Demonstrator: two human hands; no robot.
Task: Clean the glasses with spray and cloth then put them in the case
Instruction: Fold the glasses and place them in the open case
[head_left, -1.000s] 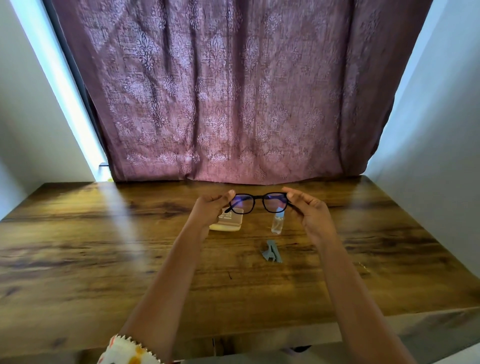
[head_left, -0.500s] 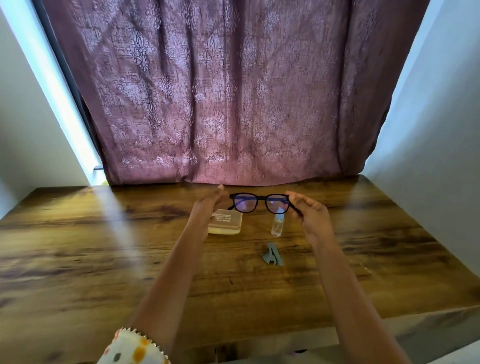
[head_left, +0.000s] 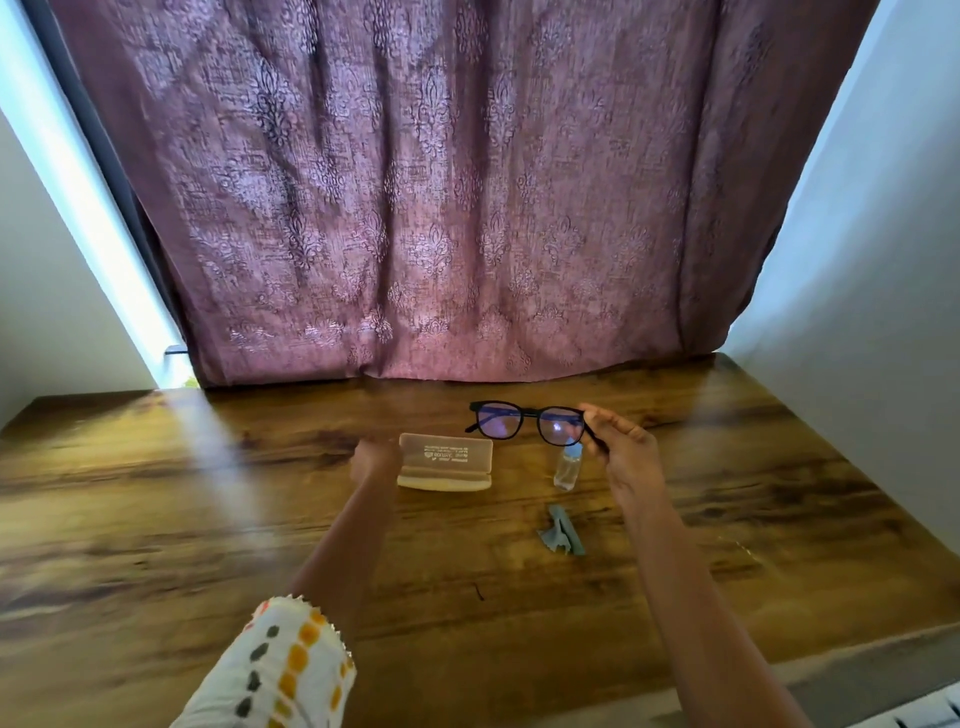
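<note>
Above the desk (head_left: 208, 519), my right grip (head_left: 626, 457) pinched the light, breakable glasses (head_left: 530, 413) at their three o'clock corner; my left grip (head_left: 370, 460), I couldn't tell.

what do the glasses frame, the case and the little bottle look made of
The black-framed glasses: probably plastic, thick matt rims. The beige oblong case: dull, maybe fabric-covered or leatherette. The small clear spray bottle: see-through, likely plastic.

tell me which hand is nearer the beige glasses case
Left. The left hand is at the left end of the beige rectangular glasses case; the right hand is off to its right, holding black-framed glasses by one temple.
</note>
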